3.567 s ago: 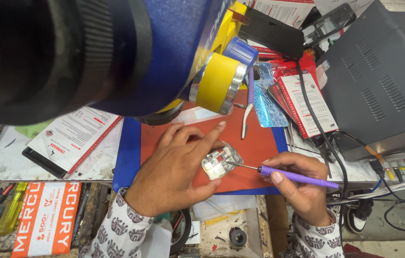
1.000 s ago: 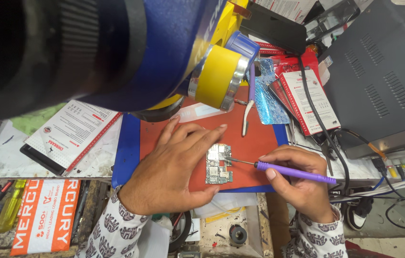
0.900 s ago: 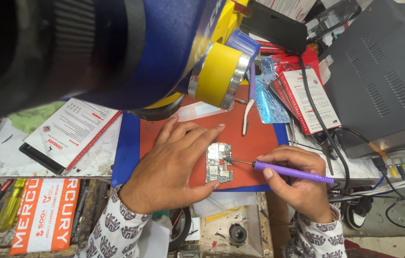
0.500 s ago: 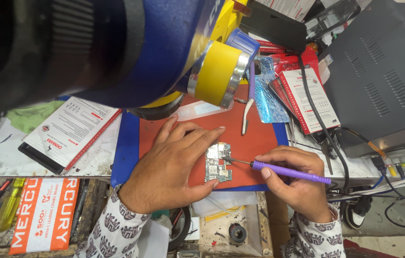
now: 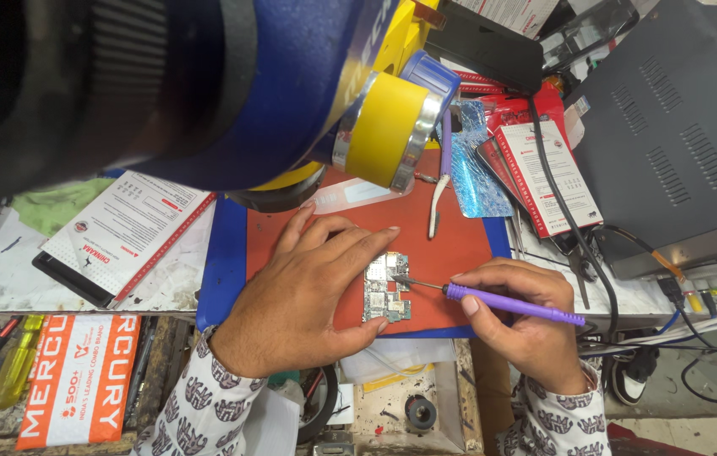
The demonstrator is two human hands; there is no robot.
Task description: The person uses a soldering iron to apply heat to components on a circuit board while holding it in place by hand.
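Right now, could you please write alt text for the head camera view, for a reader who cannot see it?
A left hand steadies a small circuit board on a red mat, while the right hand touches a purple-handled tool to it. A blue and yellow microscope looms above.

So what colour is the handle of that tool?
Purple, on the tool in the right hand; head view.

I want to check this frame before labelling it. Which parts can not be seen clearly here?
- Head view: the left edge of the circuit board is under the left hand.
- The components that the tip of the purple tool touches are too small to tell.
- The microscope body is blurred and hides the bench behind it.
- The right hand covers the tool's middle.
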